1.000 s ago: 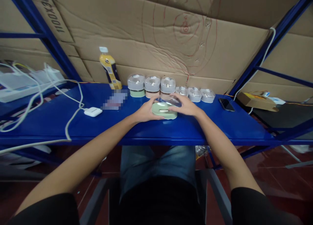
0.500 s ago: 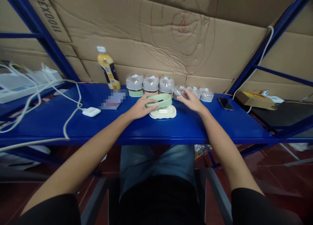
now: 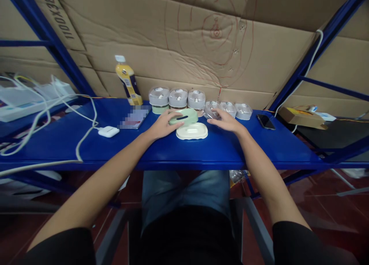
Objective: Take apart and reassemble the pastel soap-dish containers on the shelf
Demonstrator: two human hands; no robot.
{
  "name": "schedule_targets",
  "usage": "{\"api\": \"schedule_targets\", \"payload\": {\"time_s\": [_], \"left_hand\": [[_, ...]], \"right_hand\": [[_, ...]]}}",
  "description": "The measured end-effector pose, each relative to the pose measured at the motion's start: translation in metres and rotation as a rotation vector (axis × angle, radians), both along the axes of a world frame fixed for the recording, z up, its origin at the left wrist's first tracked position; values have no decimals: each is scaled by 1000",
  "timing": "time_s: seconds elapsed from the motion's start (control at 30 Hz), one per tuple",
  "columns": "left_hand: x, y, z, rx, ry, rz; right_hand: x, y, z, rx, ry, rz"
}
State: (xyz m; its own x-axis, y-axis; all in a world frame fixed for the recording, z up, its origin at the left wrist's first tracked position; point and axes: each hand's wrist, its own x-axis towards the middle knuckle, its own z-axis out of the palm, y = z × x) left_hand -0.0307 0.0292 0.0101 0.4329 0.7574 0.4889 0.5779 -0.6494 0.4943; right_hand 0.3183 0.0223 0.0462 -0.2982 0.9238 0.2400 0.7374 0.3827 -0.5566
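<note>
Likely unstacking; needs level lowering
My left hand (image 3: pixel 163 126) pinches the cover (image 3: pixel 190 117), eleven o'clock from the base (image 3: pixel 192 132); right hand (image 3: pixel 227 122): grip, I can't tell.

Black fabric top (image 3: pixel 190 234) with short, wide black sleeves (image 3: pixel 63 245) is worn with faded, creased blue denim trousers (image 3: pixel 160 194), left hand (image 3: pixel 165 125) and right hand (image 3: pixel 227 122) both bare.

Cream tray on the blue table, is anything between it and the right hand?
Nothing visible: only blue tabletop shows between the right hand and the cream tray. The green piece, in the left hand, is toward the tray's far side.
</note>
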Motion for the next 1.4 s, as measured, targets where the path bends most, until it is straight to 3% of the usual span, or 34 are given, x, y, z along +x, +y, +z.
{"api": "schedule_targets", "payload": {"time_s": [0.17,0.3,0.43,0.9,1.4], "left_hand": [[20,-18,2,-20,-22,-106],[30,-20,-5,-82,-73,-142],[32,-16,-11,-98,-107,-185],[34,-14,-10,-134,-65,-161],[32,-11,-11,-118,-42,-150]], "right_hand": [[-8,-4,1,157,135,185],[-26,-4,-1,176,82,370],[-44,-3,-6,197,45,459],[-52,2,-17,173,10,473],[-59,0,-6,141,-65,467]]}}
